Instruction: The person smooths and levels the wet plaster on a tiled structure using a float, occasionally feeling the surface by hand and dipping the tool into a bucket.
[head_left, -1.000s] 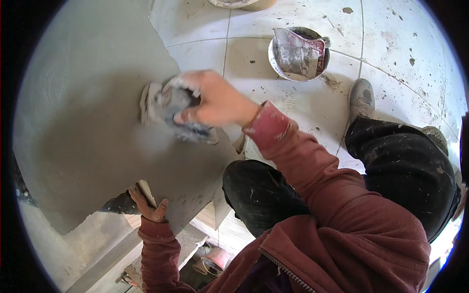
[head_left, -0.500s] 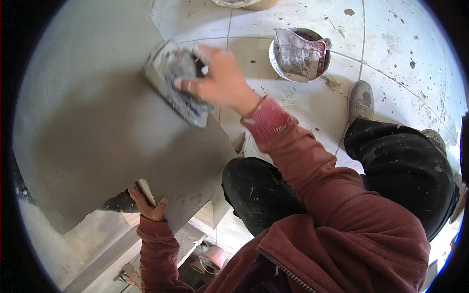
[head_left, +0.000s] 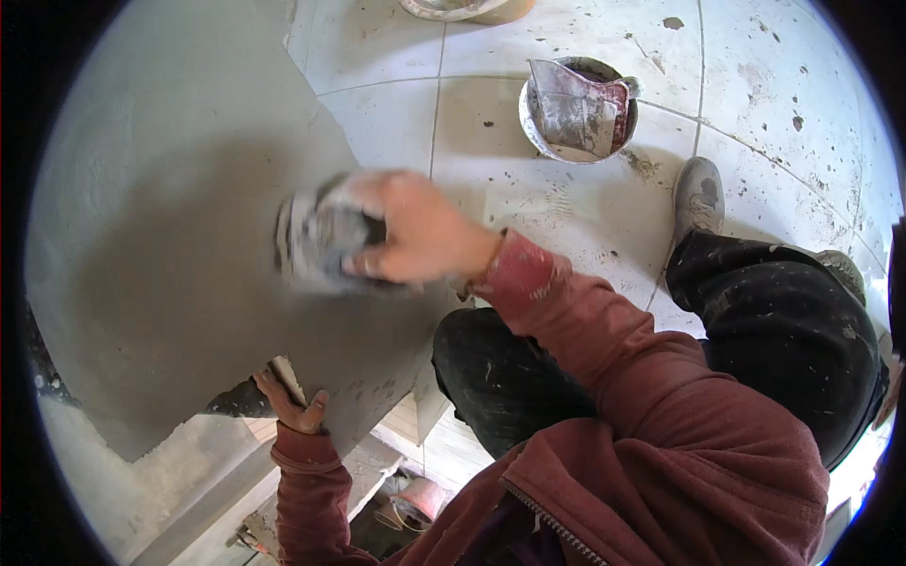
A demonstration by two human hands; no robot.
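Observation:
My right hand point(head_left: 415, 226), blurred by motion, is closed round the handle of a grey, plaster-caked float point(head_left: 307, 236). The float lies against a broad grey plastered surface point(head_left: 160, 245), which looks smooth and damp and has ragged edges. Lower down, my left hand point(head_left: 294, 406) grips a narrow pale edge piece point(head_left: 286, 377) at a notch in this surface, thumb on one side and fingers on the other. Part of the float is hidden by my right hand.
A round bucket point(head_left: 526, 127) on the spattered tile floor point(head_left: 755, 198) holds a cut-open scoop point(head_left: 576, 113). Another container point(head_left: 505, 13) stands at the top edge. My bent knee point(head_left: 495, 377) is close to the plastered surface. Below lies a pinkish bucket point(head_left: 420, 496).
My right hand has swept the float downward over the plastered surface and turned it. My left hand keeps its grip on the edge piece.

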